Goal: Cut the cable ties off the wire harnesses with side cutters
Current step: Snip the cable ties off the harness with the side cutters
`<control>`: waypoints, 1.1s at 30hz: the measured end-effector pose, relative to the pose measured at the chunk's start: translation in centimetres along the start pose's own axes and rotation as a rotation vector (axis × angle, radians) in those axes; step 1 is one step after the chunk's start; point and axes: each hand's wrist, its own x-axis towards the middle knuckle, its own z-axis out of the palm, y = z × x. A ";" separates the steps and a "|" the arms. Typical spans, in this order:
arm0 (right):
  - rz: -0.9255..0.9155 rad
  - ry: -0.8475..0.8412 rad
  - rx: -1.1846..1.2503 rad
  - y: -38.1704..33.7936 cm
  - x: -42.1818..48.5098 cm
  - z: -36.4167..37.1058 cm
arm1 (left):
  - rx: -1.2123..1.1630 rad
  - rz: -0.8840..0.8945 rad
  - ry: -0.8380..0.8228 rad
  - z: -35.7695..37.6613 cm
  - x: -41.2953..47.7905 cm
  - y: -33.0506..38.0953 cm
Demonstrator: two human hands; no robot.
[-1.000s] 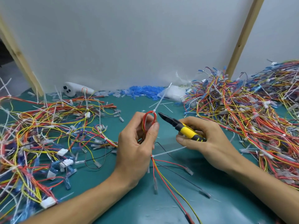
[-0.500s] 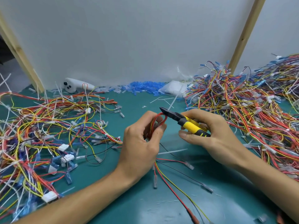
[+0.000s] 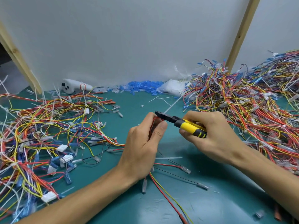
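Note:
My left hand (image 3: pixel 142 143) pinches a small looped wire harness (image 3: pixel 153 125) of red and yellow wires between thumb and fingers; its loose leads trail down onto the mat below the wrist. My right hand (image 3: pixel 210 135) grips the yellow-and-black side cutters (image 3: pixel 182 124). The dark jaws point left and sit at the top of the loop, right by my left fingertips. A white cable tie tail (image 3: pixel 172 105) sticks up to the right behind the jaws. Whether the jaws bite the tie is hidden.
A pile of untied wires (image 3: pixel 45 135) spreads over the left of the green mat (image 3: pixel 210 199). A bigger heap of tied harnesses (image 3: pixel 250 107) fills the right. Blue connector sleeves (image 3: pixel 140 88), a white bag (image 3: pixel 173 89) and a white controller (image 3: pixel 74 86) lie along the back wall.
The cutters have moved left until their jaws reach the loop in my left hand. Both hands have come closer together; the tie tail now lies behind the jaws.

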 end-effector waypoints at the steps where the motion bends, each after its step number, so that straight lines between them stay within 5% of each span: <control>1: 0.002 -0.005 -0.007 0.0 0.0 0.0 | -0.021 -0.021 0.001 0.1 0.0 -0.3; 33: 0.024 -0.144 -0.093 0.4 -0.4 0.5 | 0.036 -0.030 -0.015 0.3 0.2 -0.8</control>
